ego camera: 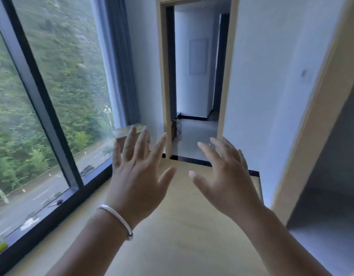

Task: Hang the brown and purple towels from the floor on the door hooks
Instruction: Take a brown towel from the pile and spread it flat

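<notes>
My left hand (136, 176) is stretched out in front of me with its fingers spread and holds nothing; a silver bangle sits on its wrist. My right hand (225, 176) is held out beside it, fingers spread and slightly bent, also holding nothing. Both hover above a light wooden floor (182, 226). Ahead stands an open doorway (196, 76) with a wooden frame. At its foot on the left lies a small brownish and pale bundle (177, 129), too blurred to tell what it is. No door hooks are visible.
A large window (42, 96) with dark frames fills the left side, with a low sill below it. A small wooden box-like stand (130, 140) sits in the corner behind my left hand. A white wall (271, 76) and a wooden-edged opening (321, 136) are on the right.
</notes>
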Demonstrator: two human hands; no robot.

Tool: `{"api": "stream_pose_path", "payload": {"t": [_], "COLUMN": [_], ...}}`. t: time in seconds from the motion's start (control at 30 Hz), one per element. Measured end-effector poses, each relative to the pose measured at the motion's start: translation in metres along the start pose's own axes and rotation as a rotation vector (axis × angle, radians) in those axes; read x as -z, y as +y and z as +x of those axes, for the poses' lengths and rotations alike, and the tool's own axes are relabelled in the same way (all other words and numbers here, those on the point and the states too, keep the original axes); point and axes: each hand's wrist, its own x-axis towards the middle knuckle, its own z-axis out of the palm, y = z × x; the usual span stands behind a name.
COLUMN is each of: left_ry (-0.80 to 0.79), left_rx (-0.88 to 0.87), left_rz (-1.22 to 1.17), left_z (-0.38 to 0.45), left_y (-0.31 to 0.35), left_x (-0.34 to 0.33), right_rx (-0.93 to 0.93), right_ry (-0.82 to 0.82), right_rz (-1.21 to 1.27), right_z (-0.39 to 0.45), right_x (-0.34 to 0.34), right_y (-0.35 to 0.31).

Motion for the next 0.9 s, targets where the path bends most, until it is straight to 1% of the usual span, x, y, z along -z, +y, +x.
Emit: {"api": "stream_pose_path", "payload": {"t": [0.17,0.37,0.53,0.67,0.9], "left_ry": [-0.015,-0.018,-0.011,0.017,-0.011], "left_rx": [-0.154,-0.209,-0.248,-0.305,-0.364], "left_rz": [-0.102,-0.165,-0.235,-0.281,-0.333], "left_z": [0.063,0.150,0.237,0.303,0.380], "left_y": [0.048,0.076,0.082,0.085,0.108], "left_x": [-0.062,-0.136,-0.187,-0.216,-0.271], "right_rx": [-0.123,-0.247,-0.280,-0.302,-0.331], "right_ry": [0.023,0.094,0.123,0.177,0.196], "right_rz": [-0.141,-0.246,-0.315,-0.360,-0.376], "right_z": [0.020,0.071,0.143,0.196,0.258], "right_x": [0.008,-0.002,-0.021,-0.028,-0.042], "right_y": [0.071,0.141,0.182,0.215,0.276]}}
